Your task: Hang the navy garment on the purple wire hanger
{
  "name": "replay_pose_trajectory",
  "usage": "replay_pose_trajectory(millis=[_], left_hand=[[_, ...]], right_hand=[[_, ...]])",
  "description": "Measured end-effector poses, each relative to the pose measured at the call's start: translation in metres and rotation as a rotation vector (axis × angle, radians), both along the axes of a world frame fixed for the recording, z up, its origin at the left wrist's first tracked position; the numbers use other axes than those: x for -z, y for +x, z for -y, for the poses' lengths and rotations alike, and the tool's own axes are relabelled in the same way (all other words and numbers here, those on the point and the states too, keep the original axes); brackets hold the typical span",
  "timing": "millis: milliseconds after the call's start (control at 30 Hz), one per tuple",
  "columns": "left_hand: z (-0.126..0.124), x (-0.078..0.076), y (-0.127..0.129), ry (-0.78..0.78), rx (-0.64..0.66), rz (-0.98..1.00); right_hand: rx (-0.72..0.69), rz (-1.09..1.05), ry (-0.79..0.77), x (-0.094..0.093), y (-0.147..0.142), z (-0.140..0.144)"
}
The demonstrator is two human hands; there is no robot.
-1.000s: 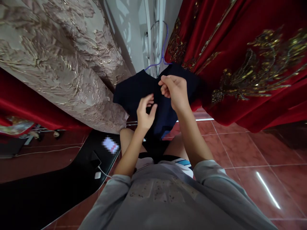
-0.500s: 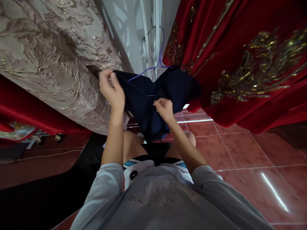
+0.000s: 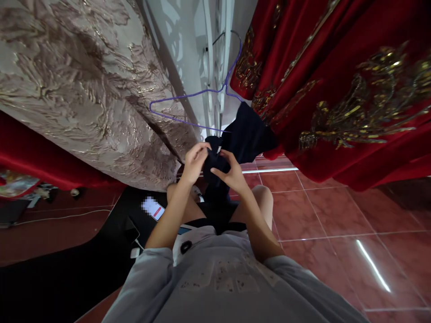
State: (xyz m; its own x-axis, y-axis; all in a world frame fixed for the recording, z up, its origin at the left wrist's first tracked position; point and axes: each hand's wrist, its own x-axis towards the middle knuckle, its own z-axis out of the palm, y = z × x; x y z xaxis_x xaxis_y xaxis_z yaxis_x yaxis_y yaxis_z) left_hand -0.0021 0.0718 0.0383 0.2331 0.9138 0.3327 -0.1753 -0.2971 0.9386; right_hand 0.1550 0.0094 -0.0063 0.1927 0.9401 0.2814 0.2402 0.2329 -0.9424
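A dark navy garment (image 3: 247, 134) hangs from the right arm of a purple wire hanger (image 3: 188, 95). The hanger's left arm is bare. My left hand (image 3: 196, 162) pinches the bunched neck part of the garment, below the hanger's lower bar. Close on the other side of that cloth is my right hand (image 3: 232, 172), its thumb and fingers spread apart around the fabric's edge. A small white label shows between my hands. The lower part of the garment drops between my knees.
A pale textured gown (image 3: 101, 98) hangs at left, and red cloth with gold sequins (image 3: 336, 112) at right. White metal bars (image 3: 217, 58) stand behind the hanger. On the black seat (image 3: 101, 237) lie a lit phone (image 3: 155, 211) and a white charger (image 3: 135, 253). Red tiles (image 3: 313, 211) cover the floor.
The garment's left shoulder has come off the hanger, baring its left arm. My left hand has moved right and down to the middle with the cloth. My right hand's fingers have spread.
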Motion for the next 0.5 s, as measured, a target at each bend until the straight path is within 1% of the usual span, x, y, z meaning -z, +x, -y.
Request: replay_pose_trajectory(millis=[67,100,133,167,233,267,333,400,433,500], left_hand=[[0.008,-0.027,0.006,0.294,0.098,-0.228],[0.010,-0.036,0.009,0.386,0.117,-0.300],[0.012,-0.042,0.010,0.438,0.133,-0.343],[0.011,-0.044,0.010,0.451,0.159,-0.366],[0.006,-0.040,0.004,0.390,0.226,-0.370],[0.001,-0.035,-0.001,0.344,0.269,-0.369],[-0.007,-0.026,-0.014,0.278,0.354,-0.393],[-0.011,-0.018,-0.026,0.266,0.401,-0.477],[-0.010,-0.014,-0.032,0.261,0.424,-0.527],[-0.007,-0.006,-0.041,0.239,0.485,-0.614]], right_hand=[[-0.063,0.052,0.014,-0.010,-0.004,-0.006],[-0.059,0.083,0.004,-0.016,-0.005,-0.009],[-0.040,0.113,0.002,-0.022,-0.005,-0.011],[-0.022,0.132,0.015,-0.028,-0.003,-0.013],[-0.039,0.107,0.030,-0.036,0.001,-0.013],[-0.094,0.064,0.004,-0.038,0.003,-0.012],[-0.260,-0.023,-0.111,-0.041,0.005,-0.009],[-0.437,-0.052,-0.217,-0.044,0.006,-0.007],[-0.511,-0.042,-0.235,-0.047,0.008,-0.007],[-0.612,0.009,-0.210,-0.057,0.014,-0.014]])
